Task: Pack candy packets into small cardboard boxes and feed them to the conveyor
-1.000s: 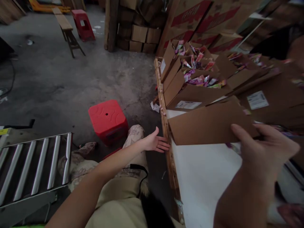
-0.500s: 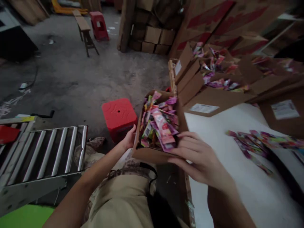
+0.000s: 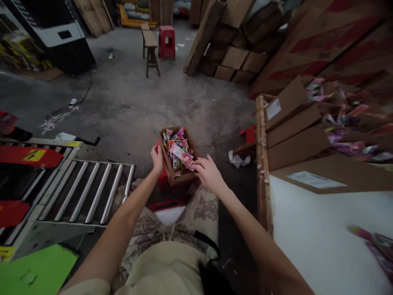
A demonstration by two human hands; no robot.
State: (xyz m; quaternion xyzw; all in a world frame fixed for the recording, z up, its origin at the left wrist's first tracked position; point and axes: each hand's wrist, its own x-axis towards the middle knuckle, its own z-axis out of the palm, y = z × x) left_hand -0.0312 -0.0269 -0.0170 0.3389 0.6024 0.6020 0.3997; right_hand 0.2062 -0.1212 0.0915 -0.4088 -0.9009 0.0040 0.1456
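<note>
A small open cardboard box (image 3: 183,180) is in front of me, low over the red stool (image 3: 162,182), which it mostly covers. Whether the box rests on the stool I cannot tell. Colourful candy packets (image 3: 174,139) fill it, with a larger pink packet (image 3: 181,154) lying on top. My left hand (image 3: 157,159) grips the box's left side, the thumb near the rim. At the right near corner my right hand (image 3: 210,174) holds the edge, its fingertips beside the pink packet and some fingers raised.
To the left runs a roller conveyor (image 3: 82,192), with a green panel (image 3: 39,268) below it. A white table (image 3: 307,229) at right carries larger packet-filled cartons (image 3: 294,135) behind a wooden edge (image 3: 263,164). Farther off stand a wooden bench (image 3: 150,41) and another red stool (image 3: 166,43).
The box has moved left and away from the table edge, over the red stool, with both hands on it. My view has turned, bringing more of the left side in.
</note>
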